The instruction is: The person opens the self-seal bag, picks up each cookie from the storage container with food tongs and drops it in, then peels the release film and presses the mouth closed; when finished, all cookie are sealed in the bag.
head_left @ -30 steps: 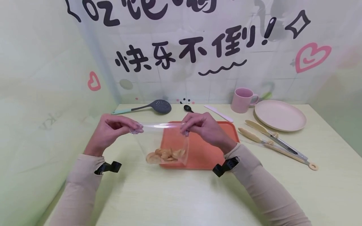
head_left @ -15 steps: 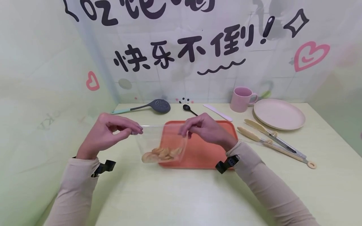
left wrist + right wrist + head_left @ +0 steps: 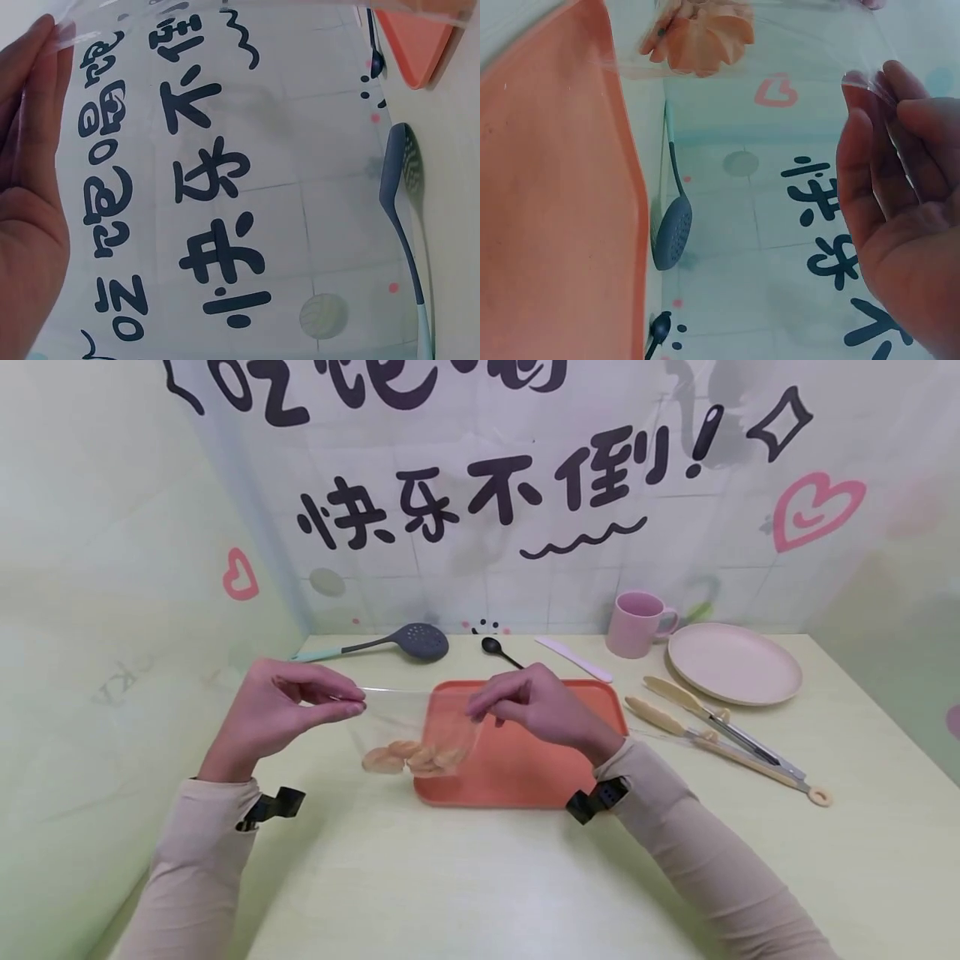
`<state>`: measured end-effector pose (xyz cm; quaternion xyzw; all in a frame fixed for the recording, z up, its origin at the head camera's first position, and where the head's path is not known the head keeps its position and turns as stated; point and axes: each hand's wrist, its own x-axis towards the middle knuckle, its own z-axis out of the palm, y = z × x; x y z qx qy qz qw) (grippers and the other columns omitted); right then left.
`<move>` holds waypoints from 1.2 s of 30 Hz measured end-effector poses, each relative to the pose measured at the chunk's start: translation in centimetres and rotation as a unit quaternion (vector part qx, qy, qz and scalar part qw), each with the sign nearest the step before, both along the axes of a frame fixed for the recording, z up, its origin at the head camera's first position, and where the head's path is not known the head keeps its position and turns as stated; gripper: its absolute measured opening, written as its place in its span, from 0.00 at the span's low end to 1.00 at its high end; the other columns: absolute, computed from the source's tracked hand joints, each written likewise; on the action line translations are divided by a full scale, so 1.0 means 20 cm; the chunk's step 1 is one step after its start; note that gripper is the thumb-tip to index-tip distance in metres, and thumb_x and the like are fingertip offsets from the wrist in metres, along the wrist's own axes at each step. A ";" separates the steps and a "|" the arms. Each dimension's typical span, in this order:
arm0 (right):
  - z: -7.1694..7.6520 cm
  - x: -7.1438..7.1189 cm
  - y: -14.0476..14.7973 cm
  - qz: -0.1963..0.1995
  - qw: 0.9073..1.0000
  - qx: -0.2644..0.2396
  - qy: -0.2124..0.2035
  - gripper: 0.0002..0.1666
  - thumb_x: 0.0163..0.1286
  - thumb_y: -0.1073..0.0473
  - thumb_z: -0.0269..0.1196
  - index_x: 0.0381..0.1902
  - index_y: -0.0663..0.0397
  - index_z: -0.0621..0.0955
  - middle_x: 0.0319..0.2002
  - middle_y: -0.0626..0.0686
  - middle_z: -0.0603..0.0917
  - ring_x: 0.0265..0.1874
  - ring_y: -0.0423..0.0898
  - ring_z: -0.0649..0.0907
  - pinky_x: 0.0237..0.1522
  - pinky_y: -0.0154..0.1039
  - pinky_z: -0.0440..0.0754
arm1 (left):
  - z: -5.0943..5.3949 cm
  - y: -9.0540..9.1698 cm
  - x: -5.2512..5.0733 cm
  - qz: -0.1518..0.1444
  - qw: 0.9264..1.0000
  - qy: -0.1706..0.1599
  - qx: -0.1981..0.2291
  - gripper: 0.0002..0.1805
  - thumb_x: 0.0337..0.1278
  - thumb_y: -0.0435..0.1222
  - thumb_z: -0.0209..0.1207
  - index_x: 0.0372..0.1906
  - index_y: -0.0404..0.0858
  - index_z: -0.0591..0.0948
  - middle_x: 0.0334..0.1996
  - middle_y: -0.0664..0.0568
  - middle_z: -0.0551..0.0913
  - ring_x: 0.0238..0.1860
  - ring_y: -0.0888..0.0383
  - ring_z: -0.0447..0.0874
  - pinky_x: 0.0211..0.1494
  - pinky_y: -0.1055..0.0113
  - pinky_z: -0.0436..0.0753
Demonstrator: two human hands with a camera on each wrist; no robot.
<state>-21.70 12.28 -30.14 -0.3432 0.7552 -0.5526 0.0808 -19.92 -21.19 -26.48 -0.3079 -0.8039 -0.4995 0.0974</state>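
Note:
A clear plastic bag (image 3: pixel 405 718) hangs upright between my two hands, above the table and partly in front of the orange tray (image 3: pixel 525 768). Several pale brown, rounded pieces of food (image 3: pixel 422 758), perhaps biscuits or bread, lie along its bottom. My left hand (image 3: pixel 288 710) pinches the bag's top left corner between thumb and fingers. At the top right corner, my right hand (image 3: pixel 536 706) pinches the film. In the right wrist view, the food pieces (image 3: pixel 709 34) show through the film with ridged edges, and my right hand (image 3: pixel 900 180) grips the bag's edge.
Behind the hands lie a slotted skimmer (image 3: pixel 422 642), a black spoon (image 3: pixel 492 646) and a lilac knife (image 3: pixel 573 660). To the right are a pink mug (image 3: pixel 632 631), a pink plate (image 3: pixel 735 664) and tongs (image 3: pixel 720 735). A printed wall stands behind.
Both hands keep their pinch on the bag. The bag has shifted slightly left and up, and the food pieces in it have spread along the bottom.

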 end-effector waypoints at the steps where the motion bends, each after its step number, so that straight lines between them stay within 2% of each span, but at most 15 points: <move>1: 0.00 0.00 0.00 -0.006 1.000 0.001 -0.006 0.15 0.73 0.70 0.56 0.44 0.62 0.89 0.44 0.58 0.90 0.40 0.49 0.87 0.43 0.43 0.88 | 0.01 0.00 0.00 -0.002 1.000 -0.006 0.003 0.10 0.43 0.22 0.73 0.34 0.32 0.90 0.30 0.60 0.91 0.30 0.63 0.90 0.30 0.74 0.85; 5: 0.01 0.01 0.00 -0.014 0.999 0.008 -0.033 0.16 0.73 0.69 0.56 0.45 0.56 0.89 0.44 0.55 0.90 0.43 0.55 0.86 0.44 0.48 0.87 | 0.03 -0.02 0.00 -0.011 1.000 -0.018 0.013 0.10 0.43 0.21 0.73 0.34 0.31 0.90 0.31 0.58 0.92 0.30 0.62 0.89 0.29 0.73 0.84; 8: 0.01 -0.01 0.00 0.007 0.999 0.024 -0.028 0.16 0.73 0.68 0.55 0.46 0.54 0.89 0.46 0.54 0.90 0.46 0.57 0.86 0.44 0.45 0.87 | 0.05 -0.02 0.01 -0.007 1.000 -0.021 0.001 0.09 0.44 0.22 0.73 0.35 0.32 0.90 0.31 0.58 0.91 0.30 0.62 0.89 0.29 0.73 0.84; 11: 0.02 -0.03 0.00 0.052 0.998 0.040 0.006 0.15 0.72 0.68 0.57 0.48 0.55 0.88 0.49 0.54 0.89 0.48 0.51 0.86 0.44 0.40 0.85 | 0.08 -0.03 0.03 0.013 0.999 -0.005 -0.036 0.09 0.45 0.24 0.74 0.35 0.35 0.90 0.30 0.60 0.91 0.30 0.63 0.89 0.30 0.74 0.85; 15: 0.07 -0.04 -0.05 0.092 0.991 0.078 0.059 0.12 0.72 0.64 0.60 0.47 0.52 0.88 0.56 0.53 0.87 0.57 0.45 0.83 0.48 0.41 0.85 | 0.15 -0.05 0.08 0.040 0.994 0.032 -0.093 0.11 0.44 0.25 0.75 0.34 0.42 0.91 0.29 0.61 0.91 0.29 0.65 0.89 0.33 0.76 0.86; 16: 0.08 -0.04 -0.08 0.096 0.989 0.090 0.069 0.12 0.71 0.62 0.61 0.47 0.50 0.89 0.57 0.52 0.86 0.59 0.44 0.82 0.52 0.42 0.85 | 0.16 -0.06 0.09 0.045 0.993 0.041 -0.105 0.12 0.43 0.25 0.76 0.33 0.44 0.91 0.29 0.61 0.91 0.29 0.65 0.89 0.33 0.76 0.86; 19: 0.14 -0.03 -0.18 0.095 0.980 0.136 0.106 0.11 0.72 0.58 0.62 0.46 0.47 0.89 0.61 0.52 0.83 0.63 0.45 0.79 0.57 0.42 0.83 | 0.19 -0.08 0.11 0.050 0.987 0.062 -0.137 0.15 0.41 0.25 0.76 0.33 0.48 0.91 0.28 0.61 0.91 0.27 0.66 0.89 0.33 0.77 0.86; 23: 0.21 -0.01 -0.39 0.121 0.960 0.179 0.177 0.11 0.74 0.55 0.61 0.46 0.44 0.89 0.60 0.49 0.84 0.63 0.42 0.78 0.60 0.35 0.78 | 0.20 -0.10 0.12 0.035 0.982 0.077 -0.170 0.16 0.39 0.26 0.77 0.32 0.49 0.91 0.28 0.61 0.90 0.27 0.69 0.88 0.34 0.78 0.86; 26: 0.24 0.01 -0.55 0.154 0.943 0.189 0.226 0.12 0.75 0.54 0.60 0.47 0.45 0.89 0.55 0.47 0.87 0.58 0.38 0.81 0.57 0.28 0.77 | 0.19 -0.11 0.11 0.012 0.980 0.075 -0.185 0.15 0.39 0.27 0.77 0.33 0.48 0.91 0.28 0.60 0.91 0.27 0.69 0.87 0.33 0.78 0.86; 28: 0.24 0.02 -0.63 0.162 0.939 0.193 0.235 0.13 0.76 0.54 0.59 0.47 0.48 0.89 0.49 0.46 0.89 0.52 0.36 0.83 0.55 0.26 0.77 | 0.18 -0.12 0.11 0.001 0.980 0.068 -0.188 0.14 0.39 0.26 0.77 0.33 0.47 0.91 0.28 0.60 0.91 0.26 0.69 0.87 0.32 0.77 0.86; 31: 0.22 0.03 -0.68 0.149 0.942 0.204 0.222 0.14 0.78 0.55 0.57 0.44 0.49 0.90 0.44 0.44 0.91 0.44 0.33 0.84 0.50 0.23 0.78 | 0.17 -0.12 0.12 -0.005 0.980 0.064 -0.189 0.14 0.40 0.26 0.77 0.33 0.47 0.91 0.28 0.60 0.91 0.26 0.69 0.88 0.32 0.76 0.86; 34: 0.19 0.03 -0.66 0.126 0.954 0.205 0.178 0.16 0.78 0.56 0.56 0.42 0.48 0.90 0.42 0.44 0.91 0.36 0.36 0.84 0.42 0.25 0.79 | 0.17 -0.13 0.12 0.003 0.978 0.072 -0.196 0.15 0.39 0.27 0.77 0.32 0.49 0.91 0.28 0.62 0.90 0.26 0.70 0.87 0.33 0.77 0.86; 36: 0.17 0.03 -0.62 0.118 0.961 0.199 0.151 0.16 0.78 0.56 0.56 0.40 0.48 0.90 0.41 0.44 0.92 0.35 0.38 0.85 0.40 0.25 0.79 | 0.18 -0.14 0.12 0.009 0.976 0.078 -0.202 0.16 0.39 0.27 0.78 0.32 0.50 0.91 0.28 0.63 0.90 0.27 0.71 0.87 0.33 0.78 0.86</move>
